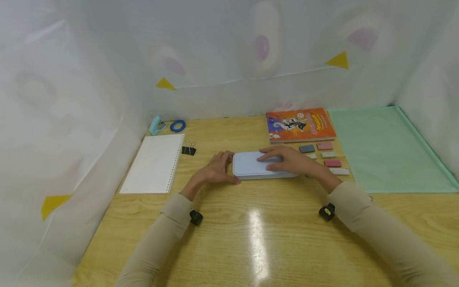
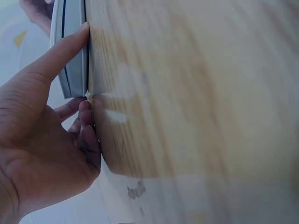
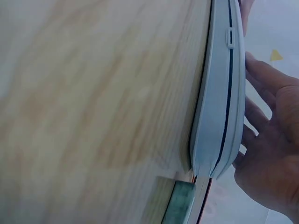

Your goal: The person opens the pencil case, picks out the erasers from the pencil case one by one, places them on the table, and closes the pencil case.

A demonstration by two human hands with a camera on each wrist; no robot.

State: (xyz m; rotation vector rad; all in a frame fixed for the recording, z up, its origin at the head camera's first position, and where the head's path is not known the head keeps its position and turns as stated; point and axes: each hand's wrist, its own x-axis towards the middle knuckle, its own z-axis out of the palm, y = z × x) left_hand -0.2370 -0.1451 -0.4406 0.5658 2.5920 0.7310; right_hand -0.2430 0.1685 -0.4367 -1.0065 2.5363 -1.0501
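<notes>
A pale blue-white pencil case [image 1: 246, 164] with rounded corners lies flat and closed on the wooden table, long side toward me. My left hand [image 1: 214, 169] holds its left end, thumb along the near side and fingers curled at the end. In the left wrist view that thumb [image 2: 63, 51] presses against the case's side. Over the right half of the lid rests my right hand [image 1: 288, 158], fingers spread across the top. The right wrist view shows the side of the case [image 3: 212, 107] with a dark seam and a small pull tab [image 3: 230, 38].
Several erasers [image 1: 332, 163] lie right of the case, below an orange book [image 1: 301, 125]. A green mat [image 1: 398, 151] covers the far right. To the left are a spiral notebook [image 1: 152, 163], a black binder clip [image 1: 188, 150], a blue tape ring [image 1: 177, 126] and a light-blue stapler [image 1: 156, 126].
</notes>
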